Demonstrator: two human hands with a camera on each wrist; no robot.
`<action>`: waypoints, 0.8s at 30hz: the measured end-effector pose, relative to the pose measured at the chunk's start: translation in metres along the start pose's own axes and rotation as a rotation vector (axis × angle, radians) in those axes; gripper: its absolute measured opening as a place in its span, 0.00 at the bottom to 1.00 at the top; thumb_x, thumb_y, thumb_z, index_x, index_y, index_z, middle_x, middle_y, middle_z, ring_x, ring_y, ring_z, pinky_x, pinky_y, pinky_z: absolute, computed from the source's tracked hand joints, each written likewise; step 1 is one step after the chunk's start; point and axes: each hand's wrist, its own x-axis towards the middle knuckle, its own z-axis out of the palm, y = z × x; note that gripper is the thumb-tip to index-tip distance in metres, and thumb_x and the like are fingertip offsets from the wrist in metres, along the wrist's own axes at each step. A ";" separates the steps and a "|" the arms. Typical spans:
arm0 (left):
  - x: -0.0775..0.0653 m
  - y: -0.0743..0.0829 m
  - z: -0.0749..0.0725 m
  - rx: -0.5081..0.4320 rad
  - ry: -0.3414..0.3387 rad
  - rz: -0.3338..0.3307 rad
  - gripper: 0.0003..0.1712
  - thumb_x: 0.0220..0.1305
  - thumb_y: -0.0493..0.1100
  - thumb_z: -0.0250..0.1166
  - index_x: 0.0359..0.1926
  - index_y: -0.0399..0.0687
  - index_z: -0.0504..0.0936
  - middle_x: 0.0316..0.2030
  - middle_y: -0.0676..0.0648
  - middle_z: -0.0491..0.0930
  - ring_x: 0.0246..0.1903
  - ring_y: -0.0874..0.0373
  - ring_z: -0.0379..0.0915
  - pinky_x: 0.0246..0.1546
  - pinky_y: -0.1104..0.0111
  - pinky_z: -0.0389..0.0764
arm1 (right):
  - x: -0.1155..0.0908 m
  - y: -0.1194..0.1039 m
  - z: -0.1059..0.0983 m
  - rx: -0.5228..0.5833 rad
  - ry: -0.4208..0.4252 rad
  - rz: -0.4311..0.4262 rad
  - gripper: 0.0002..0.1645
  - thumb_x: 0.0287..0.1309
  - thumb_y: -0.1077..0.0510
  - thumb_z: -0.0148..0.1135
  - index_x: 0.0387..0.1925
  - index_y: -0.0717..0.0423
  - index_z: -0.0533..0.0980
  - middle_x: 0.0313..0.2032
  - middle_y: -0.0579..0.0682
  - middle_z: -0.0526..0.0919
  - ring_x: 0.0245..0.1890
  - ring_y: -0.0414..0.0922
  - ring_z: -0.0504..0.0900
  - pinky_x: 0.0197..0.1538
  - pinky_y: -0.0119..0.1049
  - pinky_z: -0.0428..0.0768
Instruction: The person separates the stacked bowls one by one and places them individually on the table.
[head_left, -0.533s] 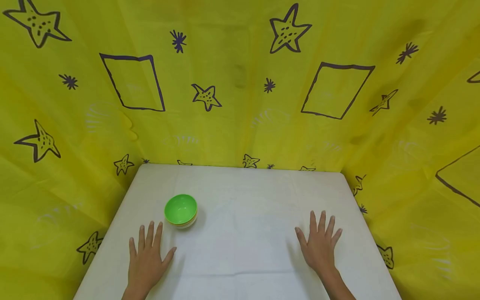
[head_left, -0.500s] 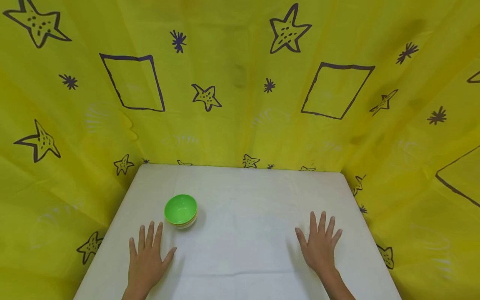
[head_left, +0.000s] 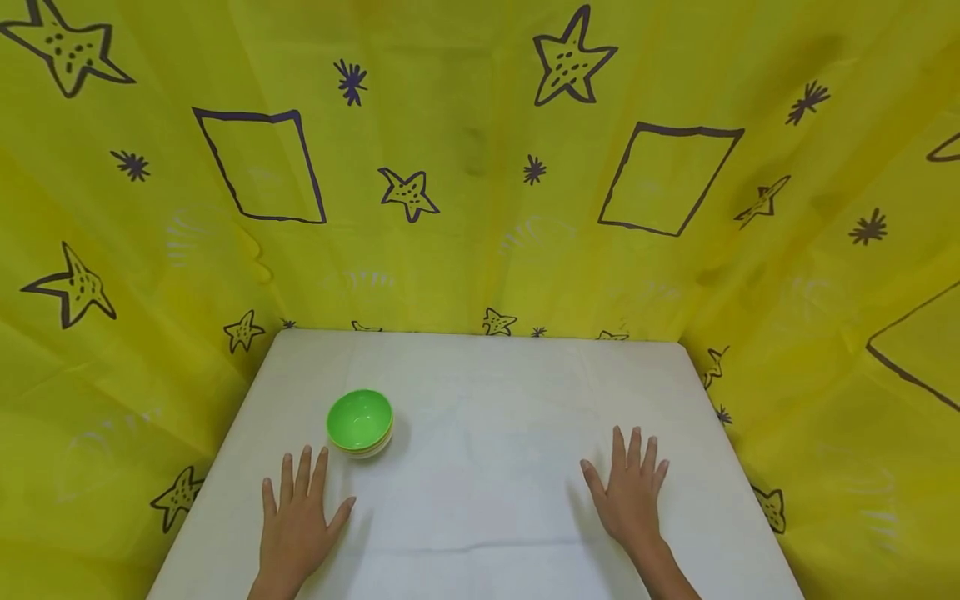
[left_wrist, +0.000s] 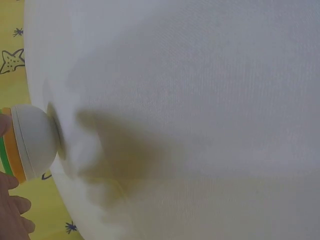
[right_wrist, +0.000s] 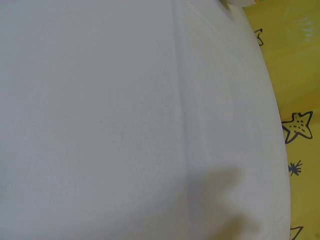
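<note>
A small stack of nested bowls (head_left: 360, 421) stands upright on the left part of the white-covered table, the green one innermost. From the side, in the left wrist view, the stack shows a green rim, an orange band and a white outer bowl (left_wrist: 37, 142). Just in front of it and a little to its left, my left hand (head_left: 296, 529) is held palm down with fingers spread, holding nothing. My right hand (head_left: 630, 500) is over the right part of the table, fingers spread too, with nothing in it. Both hands cast shadows on the cloth.
The white tablecloth (head_left: 480, 467) has a crease running across its front part. Yellow curtains (head_left: 465, 250) with drawn stars and frames enclose the table at the back and both sides.
My right hand has shifted slightly left and toward me. The left hand has edged a little right. The whole head view has moved very slightly; the bowls stay in place.
</note>
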 end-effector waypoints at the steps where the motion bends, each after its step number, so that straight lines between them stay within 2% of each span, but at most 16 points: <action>1: 0.000 0.000 0.001 -0.002 -0.008 -0.004 0.52 0.63 0.60 0.71 0.77 0.36 0.63 0.75 0.26 0.59 0.75 0.25 0.48 0.68 0.26 0.50 | 0.000 0.000 0.001 0.010 -0.003 -0.001 0.52 0.75 0.39 0.58 0.78 0.72 0.52 0.77 0.81 0.44 0.76 0.80 0.36 0.71 0.78 0.29; 6: -0.002 0.001 0.004 -0.036 -0.028 -0.022 0.52 0.65 0.60 0.70 0.77 0.35 0.61 0.75 0.25 0.59 0.75 0.25 0.48 0.68 0.26 0.50 | 0.004 -0.009 0.008 0.070 -0.005 -0.023 0.53 0.72 0.41 0.63 0.78 0.72 0.53 0.77 0.81 0.45 0.76 0.81 0.37 0.71 0.78 0.33; 9: -0.001 0.001 0.006 -0.066 -0.016 -0.025 0.52 0.65 0.58 0.71 0.77 0.34 0.61 0.74 0.25 0.61 0.75 0.24 0.49 0.67 0.26 0.51 | 0.007 -0.019 0.012 0.103 -0.029 -0.031 0.54 0.71 0.41 0.65 0.79 0.71 0.52 0.77 0.81 0.45 0.76 0.81 0.37 0.71 0.79 0.36; 17: 0.003 0.002 0.009 -0.109 -0.014 -0.024 0.52 0.64 0.57 0.72 0.75 0.29 0.61 0.73 0.23 0.61 0.73 0.22 0.50 0.66 0.26 0.54 | 0.009 -0.041 0.026 0.155 -0.048 -0.046 0.55 0.70 0.41 0.66 0.79 0.70 0.51 0.78 0.78 0.45 0.77 0.79 0.38 0.73 0.76 0.38; 20: 0.003 0.001 0.009 -0.114 -0.009 -0.042 0.53 0.63 0.56 0.73 0.74 0.26 0.61 0.72 0.22 0.62 0.73 0.21 0.51 0.66 0.26 0.55 | 0.014 -0.051 0.031 0.180 -0.050 -0.064 0.56 0.70 0.39 0.65 0.80 0.70 0.51 0.78 0.77 0.45 0.77 0.77 0.40 0.74 0.74 0.39; 24: 0.006 0.001 0.011 -0.166 -0.005 -0.074 0.54 0.63 0.55 0.73 0.74 0.23 0.59 0.71 0.20 0.62 0.72 0.20 0.51 0.65 0.25 0.56 | 0.024 -0.065 0.034 0.187 -0.048 -0.081 0.58 0.67 0.39 0.67 0.79 0.70 0.52 0.79 0.76 0.47 0.78 0.76 0.42 0.75 0.73 0.42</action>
